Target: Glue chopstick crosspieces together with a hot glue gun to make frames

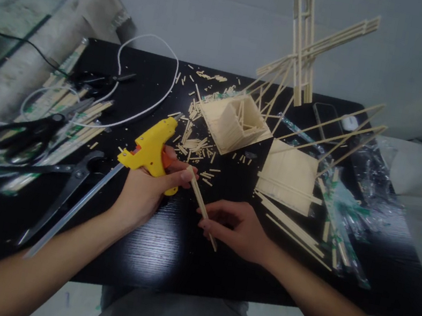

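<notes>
My left hand is wrapped round the grip of a yellow glue gun with an orange trigger; its nozzle points up and right, and a clear glue stick sticks out behind it. My right hand pinches a thin wooden stick that slants up toward my left thumb. Both hands hover over the black table, near its front edge. Beyond them lie a small house made of sticks and a flat panel of sticks.
A tall frame of long sticks rises at the back. Several cut stick bits litter the middle. Black scissors, pliers, a white cord and stick bundles lie left. Plastic wrappers lie right.
</notes>
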Motion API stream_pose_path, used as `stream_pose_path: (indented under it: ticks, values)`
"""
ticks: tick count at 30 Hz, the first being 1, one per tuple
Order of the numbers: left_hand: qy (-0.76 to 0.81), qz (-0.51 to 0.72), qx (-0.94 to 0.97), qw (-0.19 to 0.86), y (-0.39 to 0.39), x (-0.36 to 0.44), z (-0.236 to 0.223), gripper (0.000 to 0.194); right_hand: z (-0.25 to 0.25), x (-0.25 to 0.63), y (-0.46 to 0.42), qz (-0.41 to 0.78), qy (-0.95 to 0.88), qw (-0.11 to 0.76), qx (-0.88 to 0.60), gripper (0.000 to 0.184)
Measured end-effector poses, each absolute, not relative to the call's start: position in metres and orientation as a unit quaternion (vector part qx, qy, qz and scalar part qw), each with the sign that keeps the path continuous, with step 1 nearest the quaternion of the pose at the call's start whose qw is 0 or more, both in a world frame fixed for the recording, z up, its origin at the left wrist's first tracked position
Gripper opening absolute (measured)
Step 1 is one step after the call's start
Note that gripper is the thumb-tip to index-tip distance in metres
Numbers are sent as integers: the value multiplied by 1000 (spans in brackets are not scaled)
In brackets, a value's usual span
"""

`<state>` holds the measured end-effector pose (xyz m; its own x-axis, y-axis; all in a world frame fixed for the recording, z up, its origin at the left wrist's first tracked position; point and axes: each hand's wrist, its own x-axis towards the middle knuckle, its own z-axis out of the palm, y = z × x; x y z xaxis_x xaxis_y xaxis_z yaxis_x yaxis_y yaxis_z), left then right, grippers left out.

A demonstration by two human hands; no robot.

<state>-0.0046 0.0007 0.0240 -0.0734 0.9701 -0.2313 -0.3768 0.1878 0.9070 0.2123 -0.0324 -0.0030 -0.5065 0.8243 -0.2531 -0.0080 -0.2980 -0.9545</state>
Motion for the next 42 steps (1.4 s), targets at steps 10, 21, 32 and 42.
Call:
stream_pose_path:
  ticks: [10, 21, 32, 42]
  values:
    - [470, 556, 284, 623, 0, -2, 23, 58, 2, 213, -24, 825, -362, 255, -351, 35]
    - [449, 524, 287, 664, -2, -3, 24, 56, 2, 214, -23, 855, -319, 253, -320, 32]
    - [456, 521, 294, 658, -1, -5, 20, 57, 4, 214, -22, 820, -362, 280, -344, 34]
    - [483, 559, 289, 608, 1, -5, 21, 53, 4, 212, -27, 714, -447, 336, -422, 31]
